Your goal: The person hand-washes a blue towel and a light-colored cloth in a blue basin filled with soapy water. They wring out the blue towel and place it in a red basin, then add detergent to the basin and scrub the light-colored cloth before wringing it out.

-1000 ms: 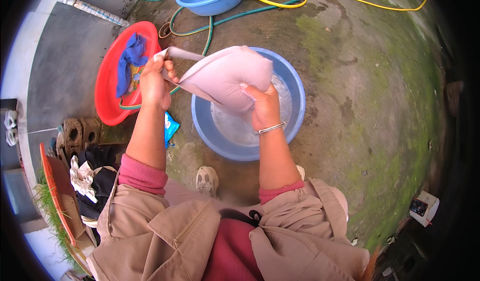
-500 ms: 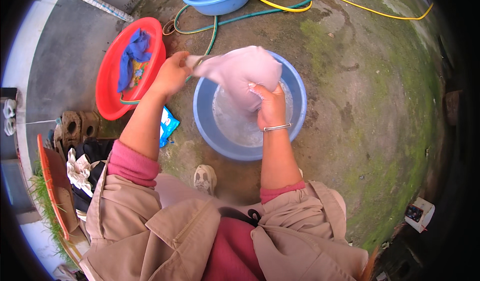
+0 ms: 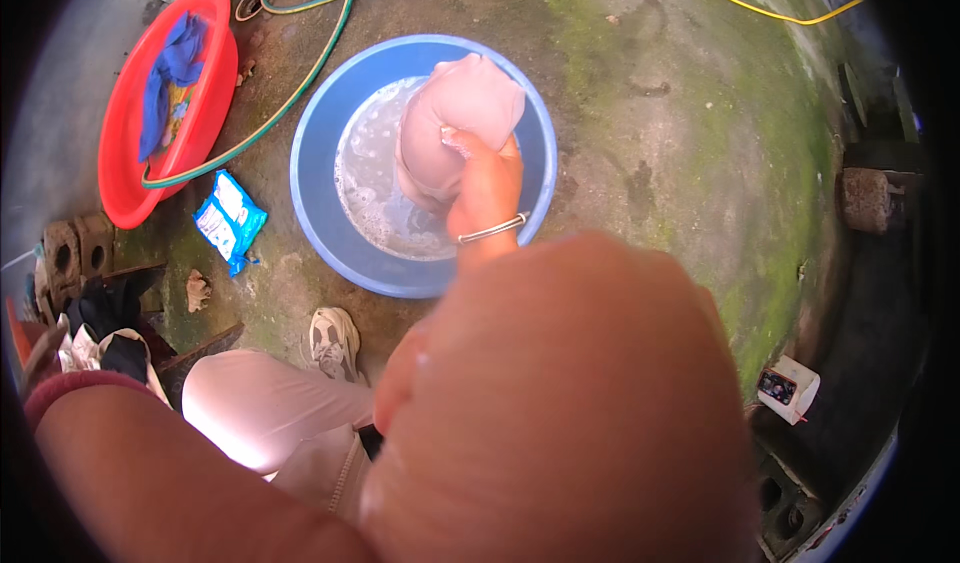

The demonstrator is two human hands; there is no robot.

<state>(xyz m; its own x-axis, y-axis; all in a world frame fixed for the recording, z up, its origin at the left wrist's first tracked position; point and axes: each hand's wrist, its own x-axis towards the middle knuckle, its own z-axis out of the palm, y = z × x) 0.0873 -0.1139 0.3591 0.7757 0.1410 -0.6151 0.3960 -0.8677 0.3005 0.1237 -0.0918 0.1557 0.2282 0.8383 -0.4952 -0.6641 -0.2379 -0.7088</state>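
Note:
My right hand (image 3: 490, 188) is closed around a pale pink cloth (image 3: 465, 103), wet-looking and bunched, above a blue basin (image 3: 320, 203). The lower end of the cloth hangs down to the foamy water (image 3: 375, 153) in the basin. A silver bangle circles that wrist. Very large and blurred, my left hand (image 3: 570, 393) is raised close to the camera and covers much of the lower middle. Its fingers are mostly hidden, so whether they are open or closed does not show. It hides part of my right forearm.
A red basin (image 3: 215, 83) with a blue cloth (image 3: 170, 78) leans at the left. A green hose (image 3: 300, 113) crosses the mossy concrete. Nearby lie a blue-and-white packet (image 3: 230, 221) and hollow bricks (image 3: 75, 253). A white box (image 3: 790, 388) stands at the right.
My left hand has left the cloth and come up close to the camera. My right hand still grips the cloth over the basin. The view has shifted, moving the basins left and up.

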